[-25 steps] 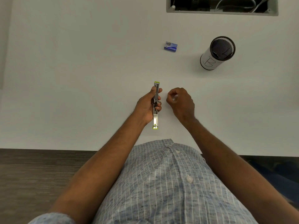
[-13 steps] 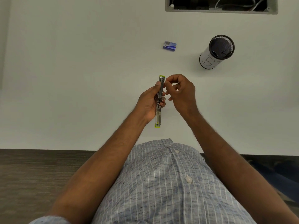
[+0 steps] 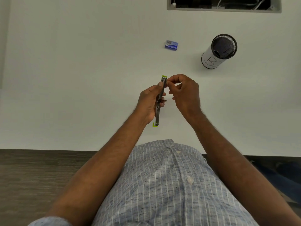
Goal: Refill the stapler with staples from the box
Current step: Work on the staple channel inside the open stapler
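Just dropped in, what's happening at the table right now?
A person's left hand grips an opened green stapler above the white table. The right hand pinches at its far end; any staples are too small to see. The blue staple box lies farther back, left of a mesh cup.

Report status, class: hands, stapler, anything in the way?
Left hand grips stapler, opened flat. Right hand pinches at its far end; staples not visible. Staple box beyond, untouched. Nothing obstructing.
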Demonstrator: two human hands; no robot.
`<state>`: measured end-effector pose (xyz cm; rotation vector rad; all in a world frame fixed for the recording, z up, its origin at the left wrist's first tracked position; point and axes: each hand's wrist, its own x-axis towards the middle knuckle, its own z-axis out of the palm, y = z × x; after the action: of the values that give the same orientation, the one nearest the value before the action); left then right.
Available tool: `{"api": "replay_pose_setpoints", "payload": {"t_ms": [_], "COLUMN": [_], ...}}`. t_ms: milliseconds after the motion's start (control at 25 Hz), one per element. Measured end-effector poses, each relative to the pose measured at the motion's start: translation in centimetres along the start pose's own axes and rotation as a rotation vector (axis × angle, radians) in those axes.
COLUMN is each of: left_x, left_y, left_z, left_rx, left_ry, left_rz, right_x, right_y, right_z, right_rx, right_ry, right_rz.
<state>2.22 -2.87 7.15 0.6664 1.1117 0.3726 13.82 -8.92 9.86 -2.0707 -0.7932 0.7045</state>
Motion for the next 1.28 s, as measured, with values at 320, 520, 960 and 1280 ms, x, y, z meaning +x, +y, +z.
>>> {"api": "replay_pose_setpoints", "payload": {"t_ms": [320, 520, 960, 1280], "left_x": [-0.02, 0.0, -0.02, -0.02], "left_y": [0.28, 0.23, 0.27, 0.45], "left_z": [0.06, 0.08, 0.26, 0.46], "left_rx": [0.097, 0.088, 0.012, -0.003], "left_ry": [0.053, 0.049, 0.027, 0.021], "left_rz": [0.045, 0.052, -0.017, -0.031], "right_x": [0.01, -0.55, -0.44, 0.07], "right_y": [-0.23, 0.0, 0.59, 0.57], "right_z": [-0.2, -0.25, 0.16, 0.13], "right_rx": [-0.343, -0.55, -0.569, -0.411], "right_ry": [0.065, 0.076, -0.078, -0.016], "right_rz": [-0.139, -0.286, -0.261, -0.192]}}
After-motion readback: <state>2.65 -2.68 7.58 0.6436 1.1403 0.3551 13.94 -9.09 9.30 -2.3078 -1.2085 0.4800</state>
